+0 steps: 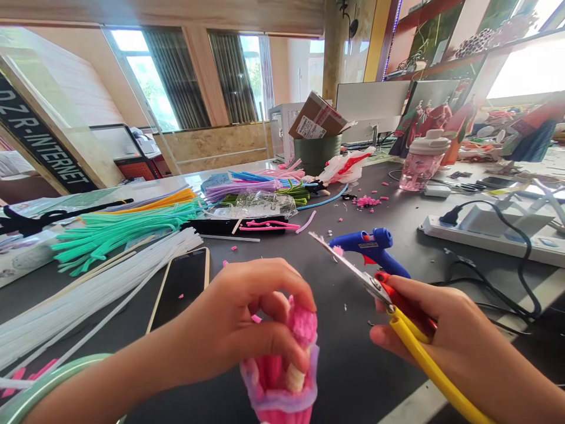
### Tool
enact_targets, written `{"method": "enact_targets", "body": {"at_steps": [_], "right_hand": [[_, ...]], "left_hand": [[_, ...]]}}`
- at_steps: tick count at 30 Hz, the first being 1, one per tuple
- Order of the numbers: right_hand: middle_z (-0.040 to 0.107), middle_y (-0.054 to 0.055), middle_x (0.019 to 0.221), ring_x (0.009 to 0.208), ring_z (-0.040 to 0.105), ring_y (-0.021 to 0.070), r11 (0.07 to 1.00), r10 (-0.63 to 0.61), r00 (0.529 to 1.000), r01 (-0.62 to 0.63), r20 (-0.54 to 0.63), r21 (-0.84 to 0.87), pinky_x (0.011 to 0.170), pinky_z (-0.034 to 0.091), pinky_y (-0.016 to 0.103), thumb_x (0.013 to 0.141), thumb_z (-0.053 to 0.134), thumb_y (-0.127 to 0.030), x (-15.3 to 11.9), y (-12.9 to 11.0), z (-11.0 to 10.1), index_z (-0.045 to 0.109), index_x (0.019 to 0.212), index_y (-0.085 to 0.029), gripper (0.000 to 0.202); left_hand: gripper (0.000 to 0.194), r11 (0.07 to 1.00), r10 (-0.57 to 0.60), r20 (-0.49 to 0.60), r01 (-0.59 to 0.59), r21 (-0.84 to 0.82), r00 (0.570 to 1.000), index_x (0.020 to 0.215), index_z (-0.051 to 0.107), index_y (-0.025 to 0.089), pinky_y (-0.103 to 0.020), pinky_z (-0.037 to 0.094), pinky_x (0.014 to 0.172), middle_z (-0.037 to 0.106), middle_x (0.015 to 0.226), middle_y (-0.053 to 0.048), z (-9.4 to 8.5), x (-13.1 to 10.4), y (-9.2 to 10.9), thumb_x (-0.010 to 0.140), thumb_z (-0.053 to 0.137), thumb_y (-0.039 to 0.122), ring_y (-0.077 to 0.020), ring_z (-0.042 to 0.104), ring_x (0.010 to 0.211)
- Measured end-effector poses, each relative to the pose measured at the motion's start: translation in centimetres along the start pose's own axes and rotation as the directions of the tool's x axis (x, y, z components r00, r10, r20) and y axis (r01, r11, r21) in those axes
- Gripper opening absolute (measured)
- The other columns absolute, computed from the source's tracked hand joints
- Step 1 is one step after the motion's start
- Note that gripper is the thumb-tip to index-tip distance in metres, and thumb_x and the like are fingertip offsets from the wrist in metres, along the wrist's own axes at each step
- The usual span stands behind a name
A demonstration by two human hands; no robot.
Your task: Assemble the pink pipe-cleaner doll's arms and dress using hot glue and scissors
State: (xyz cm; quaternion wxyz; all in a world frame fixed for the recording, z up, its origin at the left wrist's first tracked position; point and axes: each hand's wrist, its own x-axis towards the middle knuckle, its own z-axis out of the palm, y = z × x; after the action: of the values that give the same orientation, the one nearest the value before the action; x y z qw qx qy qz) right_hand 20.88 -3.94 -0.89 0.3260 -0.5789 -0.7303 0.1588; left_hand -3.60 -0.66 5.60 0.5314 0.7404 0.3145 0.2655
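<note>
head view: left fingers (282,343) around pink fuzzy piece (303,324), right fingers (408,288) around scissors (374,286) (dark table (344,365), curtained windows (148,76) beyond)

Daylight enters windows (148,82) beside grey pleated curtains (174,76) in a peach wall (79,50). A marbled half-height wall (216,147) runs below. Red-edged shelving (472,47) stands at upper right, beyond the dark-topped desk (348,377) with its pale edge.

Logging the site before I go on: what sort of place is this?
Probably a craft workbench in an office or studio: bundled pipe cleaners, a blue glue gun and a computer monitor show it.
</note>
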Motion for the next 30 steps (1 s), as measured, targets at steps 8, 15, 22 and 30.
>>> {"method": "enact_targets", "body": {"at_steps": [8,15,22,30], "right_hand": [[0.047,-0.007,0.051,0.041,0.043,0.0100,0.956,-0.226,0.971,0.205,-0.079,-0.211,0.036,0.039,0.021,0.066,0.067,-0.037,0.3,-0.1,0.4,0.048,0.068,-0.022,0.024],[0.061,0.006,0.080,0.063,0.061,0.0198,0.875,-0.346,0.934,0.286,-0.090,-0.390,0.050,0.052,0.030,0.061,0.068,-0.037,0.4,0.3,1.2,0.041,0.085,-0.022,0.039],[0.056,0.007,0.085,0.078,0.057,0.0248,0.797,-0.413,0.910,0.350,-0.022,-0.492,0.064,0.049,0.036,0.066,0.063,-0.039,0.9,1.2,1.8,0.042,0.090,-0.021,0.037],[0.055,0.007,0.084,0.081,0.052,0.0265,0.728,-0.448,0.894,0.361,-0.005,-0.583,0.069,0.043,0.038,0.069,0.062,-0.043,1.1,1.3,1.5,0.045,0.088,-0.020,0.035]], "left_hand": [[0.026,0.844,-0.160,0.087,0.182,-0.504,0.983,0.074,0.061,0.016,-0.015,0.045,0.044,0.067,0.059,0.003,0.7,1.7,-3.5,0.061,0.082,0.022,-0.0086,0.061,0.046],[0.037,0.703,-0.324,0.114,0.319,-0.635,0.939,0.073,0.073,0.012,-0.017,0.046,0.041,0.071,0.055,-0.003,1.5,1.9,-5.3,0.047,0.088,0.033,-0.0110,0.061,0.041],[0.036,0.624,-0.359,0.150,0.357,-0.695,0.921,0.086,0.074,0.016,-0.017,0.049,0.059,0.073,0.064,-0.002,1.5,2.0,-5.5,0.054,0.086,0.028,-0.0100,0.065,0.058],[0.037,0.642,-0.321,0.190,0.361,-0.676,0.928,0.095,0.072,0.012,-0.019,0.047,0.057,0.074,0.069,-0.005,1.6,1.9,-5.3,0.063,0.081,0.030,-0.0124,0.066,0.059]]}}
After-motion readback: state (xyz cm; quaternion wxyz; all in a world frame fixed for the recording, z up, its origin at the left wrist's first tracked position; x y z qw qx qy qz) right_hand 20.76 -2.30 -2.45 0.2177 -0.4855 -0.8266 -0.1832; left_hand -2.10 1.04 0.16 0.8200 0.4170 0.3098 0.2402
